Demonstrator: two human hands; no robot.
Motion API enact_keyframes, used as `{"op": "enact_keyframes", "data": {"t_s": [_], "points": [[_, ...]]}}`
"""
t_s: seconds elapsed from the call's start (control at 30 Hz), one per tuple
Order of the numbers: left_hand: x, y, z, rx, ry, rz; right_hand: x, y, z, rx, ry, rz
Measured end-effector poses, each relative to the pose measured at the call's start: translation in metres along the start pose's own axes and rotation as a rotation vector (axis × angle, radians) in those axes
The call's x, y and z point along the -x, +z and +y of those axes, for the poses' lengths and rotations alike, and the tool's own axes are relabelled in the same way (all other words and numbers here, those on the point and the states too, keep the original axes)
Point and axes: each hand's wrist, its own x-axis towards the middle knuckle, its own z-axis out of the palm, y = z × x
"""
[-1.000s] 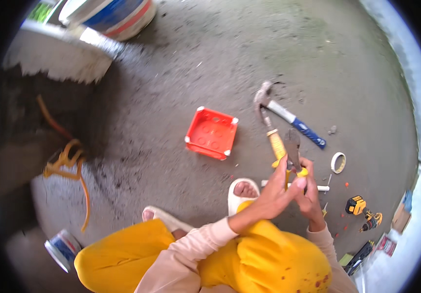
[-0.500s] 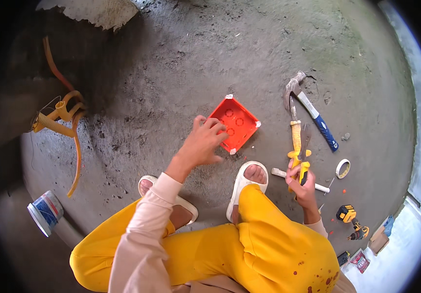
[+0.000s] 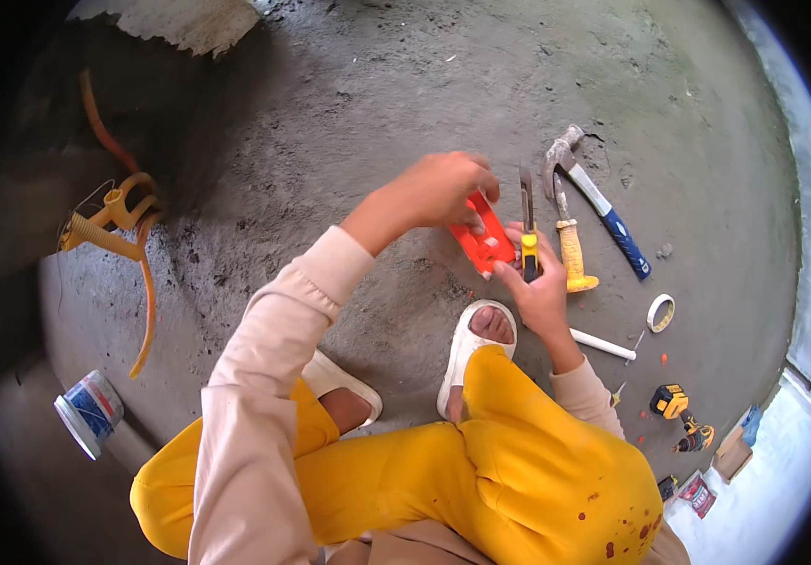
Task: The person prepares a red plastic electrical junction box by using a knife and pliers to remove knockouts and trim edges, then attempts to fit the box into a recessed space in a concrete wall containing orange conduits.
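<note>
My left hand (image 3: 435, 191) is closed on the upper edge of a red-orange square electrical box (image 3: 490, 243), lifted and tilted in front of me. Bits of white tape cling to its corners. Held upright in my right hand (image 3: 543, 294) is a yellow-and-black utility knife (image 3: 529, 243) with its long blade out. The right fingers also meet the box's lower right side. Just beyond that hand, a chisel with a worn yellow grip (image 3: 571, 252) lies against a claw hammer (image 3: 620, 235) with a blue and white handle.
On the floor to the right are a tape roll (image 3: 660, 313), a white pipe piece (image 3: 603, 345) and a yellow-black cordless drill (image 3: 673, 405). Orange conduits (image 3: 147, 301) stick up at left, above a white-and-blue bucket (image 3: 91, 412). My sandalled feet (image 3: 477, 330) are close below the box.
My left hand has picked the box up off the floor, tilting it. My right hand has come up and leftward from beside the chisel with the utility knife, meeting the box.
</note>
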Motion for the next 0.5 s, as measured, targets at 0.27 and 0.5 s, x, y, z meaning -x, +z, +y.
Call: {"op": "enact_keyframes", "data": {"t_s": [0.27,0.5], "points": [[0.05,0.103,-0.003,0.224,0.03,0.635,-0.001,0.002,-0.004,-0.026,0.092,0.03],[0.02,0.15,0.005,0.155,0.05,0.979,-0.002,-0.022,-0.004,0.288,-0.195,0.061]]}}
